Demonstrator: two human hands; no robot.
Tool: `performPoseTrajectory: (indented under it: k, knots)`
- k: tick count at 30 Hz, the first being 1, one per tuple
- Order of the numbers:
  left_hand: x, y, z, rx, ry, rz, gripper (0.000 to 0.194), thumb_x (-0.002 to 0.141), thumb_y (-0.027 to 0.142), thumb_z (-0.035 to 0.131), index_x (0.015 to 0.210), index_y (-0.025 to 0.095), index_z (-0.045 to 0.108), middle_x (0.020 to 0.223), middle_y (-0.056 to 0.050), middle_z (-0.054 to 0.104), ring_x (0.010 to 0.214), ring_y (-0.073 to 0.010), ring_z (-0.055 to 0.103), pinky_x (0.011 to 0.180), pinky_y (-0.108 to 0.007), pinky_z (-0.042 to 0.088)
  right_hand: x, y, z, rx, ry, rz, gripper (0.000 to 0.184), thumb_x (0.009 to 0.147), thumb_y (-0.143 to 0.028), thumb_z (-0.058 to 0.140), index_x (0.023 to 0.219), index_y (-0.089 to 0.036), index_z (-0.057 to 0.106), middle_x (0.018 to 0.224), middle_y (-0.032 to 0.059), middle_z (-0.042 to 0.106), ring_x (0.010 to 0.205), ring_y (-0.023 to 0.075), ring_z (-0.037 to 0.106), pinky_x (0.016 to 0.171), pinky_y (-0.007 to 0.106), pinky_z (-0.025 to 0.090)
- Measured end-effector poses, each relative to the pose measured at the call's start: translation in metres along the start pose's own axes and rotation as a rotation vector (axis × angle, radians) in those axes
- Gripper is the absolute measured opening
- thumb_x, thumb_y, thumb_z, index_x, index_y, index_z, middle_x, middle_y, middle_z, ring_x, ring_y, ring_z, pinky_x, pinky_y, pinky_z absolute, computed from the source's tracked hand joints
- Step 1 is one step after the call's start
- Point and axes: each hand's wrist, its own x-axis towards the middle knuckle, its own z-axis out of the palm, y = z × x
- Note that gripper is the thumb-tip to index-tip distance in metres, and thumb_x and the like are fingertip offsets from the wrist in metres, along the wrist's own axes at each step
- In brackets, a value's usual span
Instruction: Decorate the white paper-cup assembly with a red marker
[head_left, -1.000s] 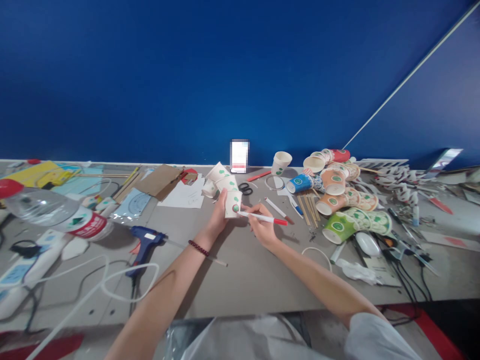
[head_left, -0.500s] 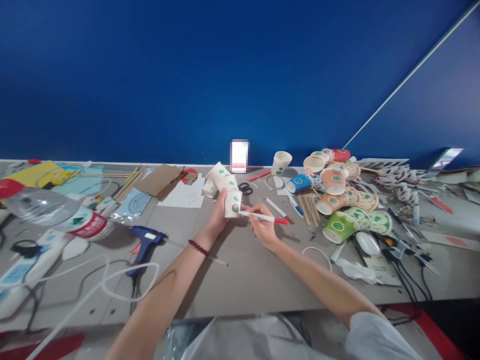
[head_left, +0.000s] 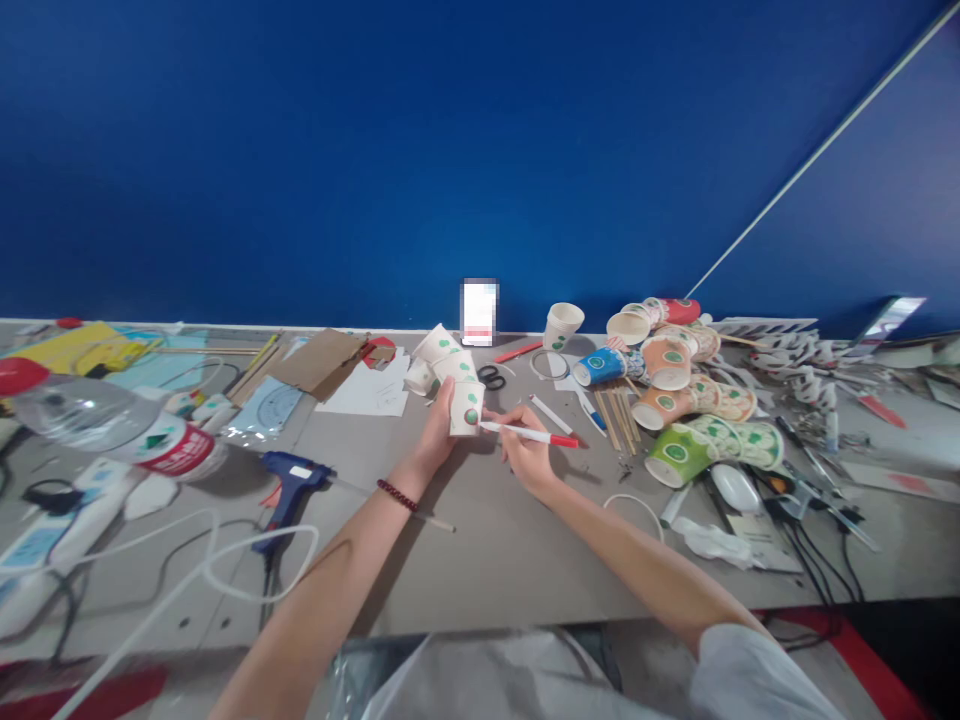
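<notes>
My left hand (head_left: 436, 425) is wrapped round a curved chain of white paper cups (head_left: 466, 405) with green spots, gripping it near its closest cup. A white marker pen (head_left: 529, 433) with a red end is pinched in my right hand (head_left: 527, 450). Its tip is at the right side of that closest cup; whether it touches, I cannot tell. Behind the cups lie black-handled scissors (head_left: 491, 377), partly hidden. A second white marker (head_left: 551, 415) rests on the table beyond my right hand.
To the left are a blue glue gun (head_left: 289, 495), a plastic bottle (head_left: 112, 420) and a power strip (head_left: 60, 540). Coloured paper cup chains (head_left: 679, 450) and wooden sticks (head_left: 619, 420) lie right. A white cup (head_left: 562, 325) and a phone (head_left: 480, 312) stand at the back.
The marker and my right hand have shifted very slightly to the right. The held cups and my left hand stay nearly still.
</notes>
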Motion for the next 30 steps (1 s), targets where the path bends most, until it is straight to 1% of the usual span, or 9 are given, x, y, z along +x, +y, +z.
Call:
performPoseTrajectory:
  k: [4, 8, 10, 17, 21, 25, 30]
  knots:
    - [-0.0017, 0.0010, 0.0000, -0.001, 0.001, -0.018, 0.061, 0.089, 0.071, 0.058, 0.103, 0.013, 0.069, 0.064, -0.006, 0.070, 0.060, -0.0223, 0.071, 0.056, -0.030, 0.054, 0.0001, -0.0015, 0.0007, 0.001, 0.004, 0.004, 0.033, 0.083, -0.052, 0.069, 0.076, -0.025, 0.053, 0.053, -0.0070, 0.056, 0.034, 0.0080, 0.040, 0.033, 0.021, 0.035]
    - [-0.0023, 0.0019, 0.0005, 0.003, 0.008, -0.003, 0.057, 0.091, 0.068, 0.058, 0.104, 0.013, 0.069, 0.067, -0.006, 0.071, 0.057, -0.0207, 0.069, 0.055, -0.030, 0.054, 0.0003, -0.0001, 0.0009, 0.011, 0.032, 0.025, 0.030, 0.080, -0.050, 0.069, 0.076, -0.025, 0.053, 0.063, -0.0030, 0.066, 0.035, 0.0076, 0.042, 0.031, 0.020, 0.034]
    - [-0.0019, 0.0016, 0.0010, 0.000, 0.013, 0.002, 0.056, 0.092, 0.067, 0.057, 0.103, 0.014, 0.068, 0.069, -0.007, 0.072, 0.057, -0.0202, 0.069, 0.055, -0.030, 0.054, 0.0004, 0.0009, 0.0008, 0.009, 0.036, 0.036, 0.029, 0.080, -0.048, 0.069, 0.076, -0.024, 0.053, 0.065, -0.0024, 0.068, 0.035, 0.0074, 0.042, 0.031, 0.020, 0.035]
    - [-0.0021, 0.0011, 0.0020, -0.016, 0.008, -0.010, 0.058, 0.090, 0.069, 0.059, 0.100, 0.013, 0.069, 0.066, -0.006, 0.070, 0.056, -0.0200, 0.069, 0.054, -0.029, 0.053, -0.0002, 0.0033, 0.0004, 0.007, 0.039, 0.022, 0.031, 0.082, -0.050, 0.069, 0.077, -0.024, 0.053, 0.066, -0.0016, 0.070, 0.036, 0.0069, 0.044, 0.031, 0.019, 0.034]
    - [-0.0041, 0.0025, 0.0014, 0.007, -0.002, -0.016, 0.058, 0.091, 0.069, 0.057, 0.100, 0.013, 0.070, 0.067, -0.007, 0.071, 0.055, -0.0200, 0.069, 0.055, -0.029, 0.053, -0.0005, 0.0040, 0.0003, 0.018, 0.045, 0.025, 0.031, 0.082, -0.050, 0.069, 0.078, -0.024, 0.053, 0.068, -0.0011, 0.071, 0.035, 0.0066, 0.043, 0.031, 0.019, 0.034]
    - [-0.0054, 0.0030, 0.0009, 0.024, -0.014, -0.010, 0.058, 0.092, 0.068, 0.056, 0.102, 0.013, 0.070, 0.069, -0.008, 0.073, 0.059, -0.0206, 0.070, 0.056, -0.029, 0.053, 0.0003, 0.0033, 0.0000, 0.018, 0.029, 0.018, 0.032, 0.083, -0.051, 0.069, 0.078, -0.024, 0.053, 0.070, -0.0008, 0.072, 0.035, 0.0069, 0.044, 0.031, 0.020, 0.035]
    - [-0.0041, 0.0025, 0.0011, 0.013, 0.013, -0.010, 0.058, 0.090, 0.069, 0.060, 0.105, 0.014, 0.069, 0.069, -0.007, 0.072, 0.062, -0.0223, 0.072, 0.055, -0.030, 0.053, 0.0005, 0.0022, 0.0003, 0.027, 0.030, 0.010, 0.031, 0.083, -0.050, 0.069, 0.078, -0.024, 0.052, 0.068, -0.0012, 0.071, 0.034, 0.0070, 0.042, 0.031, 0.020, 0.035]
